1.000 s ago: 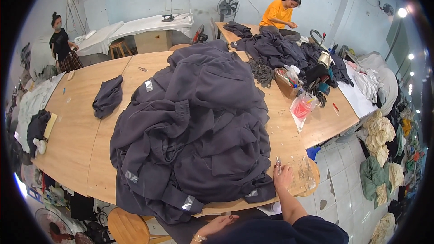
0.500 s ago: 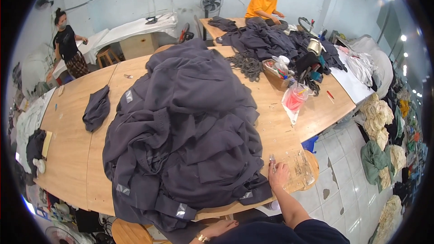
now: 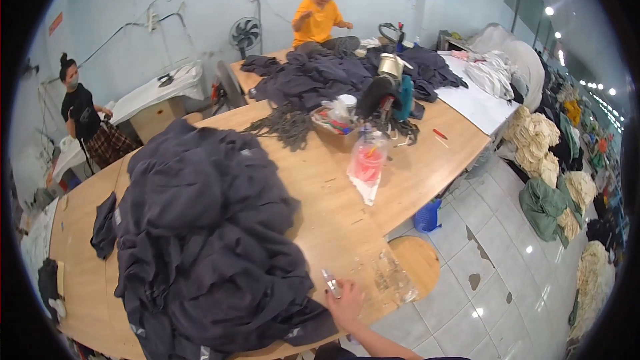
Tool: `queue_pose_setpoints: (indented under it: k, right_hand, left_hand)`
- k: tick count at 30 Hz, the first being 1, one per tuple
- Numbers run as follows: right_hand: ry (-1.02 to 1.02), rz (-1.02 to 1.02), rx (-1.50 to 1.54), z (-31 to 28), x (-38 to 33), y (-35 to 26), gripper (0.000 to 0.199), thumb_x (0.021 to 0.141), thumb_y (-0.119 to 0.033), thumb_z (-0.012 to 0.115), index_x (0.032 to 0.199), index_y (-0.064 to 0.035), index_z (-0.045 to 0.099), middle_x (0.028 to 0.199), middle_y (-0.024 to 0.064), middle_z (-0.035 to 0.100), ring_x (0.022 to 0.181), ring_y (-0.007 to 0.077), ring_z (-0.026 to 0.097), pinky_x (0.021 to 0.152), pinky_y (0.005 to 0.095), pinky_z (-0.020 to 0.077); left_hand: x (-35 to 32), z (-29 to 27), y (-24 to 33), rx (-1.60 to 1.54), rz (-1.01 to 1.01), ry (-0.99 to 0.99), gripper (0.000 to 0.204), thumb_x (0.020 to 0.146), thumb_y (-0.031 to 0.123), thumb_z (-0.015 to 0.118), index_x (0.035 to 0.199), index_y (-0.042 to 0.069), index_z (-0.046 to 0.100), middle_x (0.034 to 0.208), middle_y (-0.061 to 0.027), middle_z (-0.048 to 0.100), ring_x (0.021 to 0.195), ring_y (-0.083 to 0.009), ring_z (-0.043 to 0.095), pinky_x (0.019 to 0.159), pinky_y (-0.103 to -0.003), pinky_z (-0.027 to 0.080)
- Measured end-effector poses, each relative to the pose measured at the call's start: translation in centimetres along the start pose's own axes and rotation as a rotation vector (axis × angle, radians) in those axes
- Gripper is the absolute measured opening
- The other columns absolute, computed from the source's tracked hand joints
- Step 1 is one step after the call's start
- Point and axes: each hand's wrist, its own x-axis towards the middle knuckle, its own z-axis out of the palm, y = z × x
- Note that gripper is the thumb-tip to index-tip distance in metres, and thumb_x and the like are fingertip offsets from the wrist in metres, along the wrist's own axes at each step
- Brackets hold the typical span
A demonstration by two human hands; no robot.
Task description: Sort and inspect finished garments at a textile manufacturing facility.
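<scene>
My right hand [image 3: 347,304] rests at the table's near right edge, its fingers closed around small silvery thread snips [image 3: 330,283] with the tip pointing away from me. Just left of it lies a big heap of dark grey garments [image 3: 207,227], folded over one another, with small pale patches on some lower edges. My left hand is out of view.
A clear plastic bag [image 3: 400,280] with bits in it lies by a round wooden stool [image 3: 415,260]. Farther off are a pink container [image 3: 367,165], an open box [image 3: 333,122] and dark strips [image 3: 283,127]. A person in yellow [image 3: 319,23] sits among more dark garments [image 3: 313,77].
My view has swung to the right and up, so the heap sits lower and farther left. My left hand has left the picture. My right hand still has the snips.
</scene>
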Motion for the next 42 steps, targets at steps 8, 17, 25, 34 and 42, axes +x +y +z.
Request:
queue_pose_setpoints:
  k: [8,17,25,34,42]
  right_hand:
    - [-0.147,-0.042,0.065,-1.1,0.6,-0.4,0.047,0.072,-0.023,0.07,0.116,-0.0164,0.056,0.107,0.0082,0.053,0.101,0.0253,0.05,0.082,0.0413,0.0319]
    - [-0.18,-0.077,0.102,-0.8,1.1,-0.8,0.048,0.07,-0.021,0.071,0.116,-0.0157,0.055,0.108,0.0085,0.053,0.102,0.0256,0.05,0.083,0.0412,0.0315]
    - [-0.15,-0.143,0.026,0.2,0.4,-0.8,0.048,0.069,-0.023,0.07,0.113,-0.0137,0.055,0.109,0.0093,0.054,0.103,0.0287,0.051,0.082,0.0444,0.0322]
    - [0.055,-0.241,0.256,1.4,15.5,-6.7,0.044,0.077,-0.019,0.069,0.115,-0.0047,0.051,0.106,0.0199,0.052,0.103,0.0368,0.049,0.087,0.0431,0.0401]
    - [-0.604,-0.193,-0.144,1.1,38.1,-22.6,0.083,0.08,-0.008,0.052,0.148,-0.014,0.005,0.099,0.023,0.065,0.071,0.0314,0.068,0.062,0.0452,0.0574]
  left_hand:
    - [2.5,-2.8,-1.8,0.286,-0.014,0.003,0.059,0.093,0.052,0.043,0.126,0.003,0.051,0.119,-0.0174,0.059,0.109,-0.0308,0.056,0.092,-0.037,0.043]
    - [-1.7,-1.9,-3.7,0.461,-0.119,0.136,0.058,0.093,0.051,0.044,0.127,0.004,0.05,0.119,-0.0162,0.059,0.108,-0.03,0.056,0.093,-0.036,0.042]
    - [-9.2,7.1,-1.9,0.44,-0.427,0.437,0.058,0.092,0.051,0.046,0.128,0.005,0.05,0.119,-0.0151,0.059,0.108,-0.0292,0.057,0.093,-0.036,0.042]
    - [-14.5,-2.9,4.3,-0.765,-0.369,0.106,0.056,0.095,0.051,0.043,0.122,0.004,0.059,0.107,-0.0115,0.067,0.098,-0.018,0.06,0.088,-0.029,0.044]
    - [-21.8,-3.4,6.6,-0.924,-0.318,0.191,0.04,0.097,0.031,0.05,0.125,0.003,0.056,0.119,-0.0115,0.06,0.111,-0.0179,0.052,0.097,-0.029,0.038]
